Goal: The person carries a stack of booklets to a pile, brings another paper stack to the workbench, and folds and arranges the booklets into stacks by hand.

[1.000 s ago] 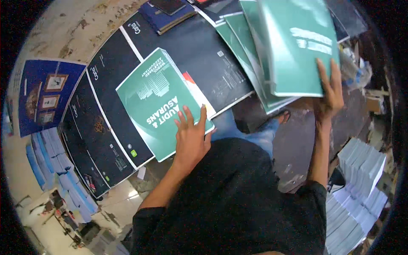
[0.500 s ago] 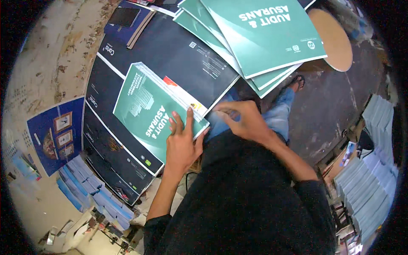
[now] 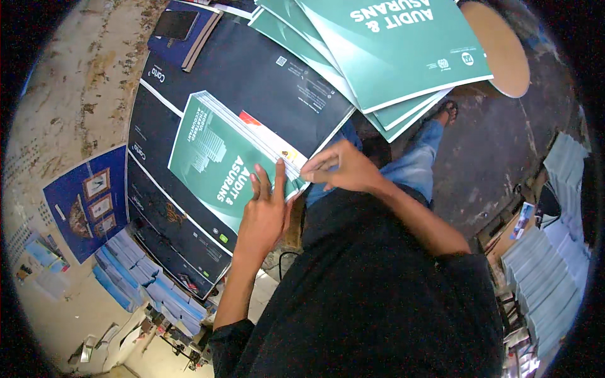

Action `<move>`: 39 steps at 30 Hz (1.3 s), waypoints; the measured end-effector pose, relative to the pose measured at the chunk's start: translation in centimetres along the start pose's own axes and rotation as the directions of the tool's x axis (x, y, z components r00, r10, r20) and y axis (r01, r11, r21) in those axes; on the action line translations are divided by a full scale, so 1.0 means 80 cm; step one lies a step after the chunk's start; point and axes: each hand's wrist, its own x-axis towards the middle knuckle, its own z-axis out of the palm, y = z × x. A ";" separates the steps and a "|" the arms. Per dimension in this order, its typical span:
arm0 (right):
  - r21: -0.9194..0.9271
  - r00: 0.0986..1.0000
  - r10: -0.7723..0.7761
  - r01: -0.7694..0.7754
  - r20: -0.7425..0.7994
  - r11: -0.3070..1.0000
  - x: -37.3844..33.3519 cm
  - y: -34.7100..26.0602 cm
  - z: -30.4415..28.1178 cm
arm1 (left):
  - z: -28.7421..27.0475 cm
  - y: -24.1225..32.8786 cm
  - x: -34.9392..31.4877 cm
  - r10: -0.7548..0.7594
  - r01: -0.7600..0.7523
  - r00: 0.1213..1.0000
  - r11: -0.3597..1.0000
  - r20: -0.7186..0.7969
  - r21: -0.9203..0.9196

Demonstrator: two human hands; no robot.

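Bench point(image 3: 252, 63) black with white seams, person in black shirt point(image 3: 359, 283) at its edge. Left hand point(image 3: 259, 220) fingers spread over cover of near green pile point(image 3: 198, 145), thumb by its edge. Right hand point(image 3: 346, 167) at pile's near right corner, thumb and fingers drawn together; cannot tell if they pinch a page. Near pile lies slantwise on bench by front edge, red-white card point(image 3: 268, 134) showing along its right side. Rubber bands point(image 3: 169, 211) left of pile. More green books point(image 3: 409, 69) fanned out, overhanging bench edge at right. Navy notebook point(image 3: 205, 34) farther back, dark flat object point(image 3: 175, 25) on top. Tan oval top point(image 3: 504, 57) beyond fanned books. Paper stacks point(image 3: 545, 290) right
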 end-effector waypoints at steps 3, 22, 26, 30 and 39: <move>-0.001 0.993 0.116 -0.116 0.022 0.993 -0.001 -0.009 0.000 | 0.000 0.000 0.000 0.000 0.000 1.000 1.000 -0.007 -0.010; -0.824 0.765 -0.636 0.423 0.101 0.378 -0.016 -0.021 0.024 | 0.009 0.003 -0.039 0.051 -0.135 0.951 0.956 -0.305 -0.262; -0.707 0.408 -0.700 0.680 0.586 -0.195 0.015 -0.027 0.057 | 0.077 -0.041 -0.097 -0.498 -0.037 0.688 0.702 -0.528 -0.711; -0.712 0.503 -0.562 0.659 0.657 -0.243 0.025 -0.021 0.110 | 0.109 -0.095 -0.134 -0.899 -0.147 0.300 0.287 -0.319 -0.947; -0.910 0.664 -0.642 0.389 0.383 -0.141 0.025 0.007 0.136 | 0.121 -0.092 -0.111 -0.428 0.177 0.366 0.904 -0.826 -0.390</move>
